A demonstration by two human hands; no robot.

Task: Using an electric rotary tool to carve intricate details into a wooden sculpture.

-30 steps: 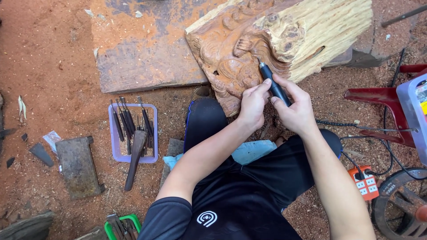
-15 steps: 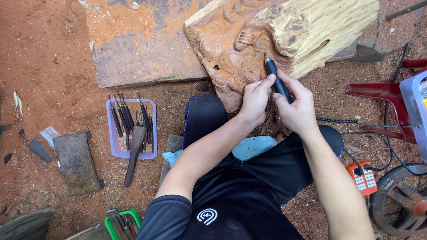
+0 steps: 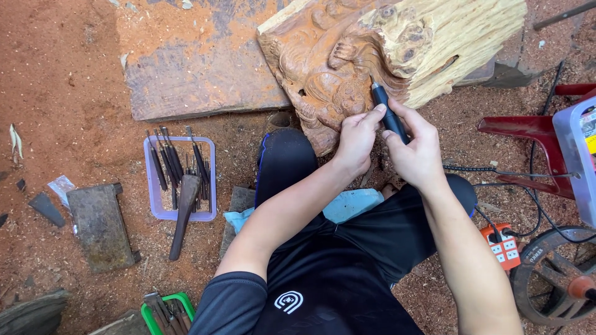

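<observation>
A large carved wooden block (image 3: 347, 68) lies on the reddish ground in front of me, its relief side facing my knees. My right hand (image 3: 417, 152) grips a black pen-shaped rotary tool (image 3: 386, 110) whose tip rests on the carving. My left hand (image 3: 357, 139) pinches the tool's shaft from the left and steadies it against the wood. A coiled cable (image 3: 472, 169) runs from the tool toward the right.
A lilac tray (image 3: 180, 214) of chisels and a wooden mallet (image 3: 184, 214) sit at left beside a dark stone block (image 3: 99, 226). A flat wooden slab (image 3: 192, 62) lies behind. An orange power strip (image 3: 504, 245), a wheel (image 3: 555, 282) and red frame (image 3: 528, 127) stand right.
Both hands and the tool have shifted slightly along the carving; the view has moved a little. The grip is the same.
</observation>
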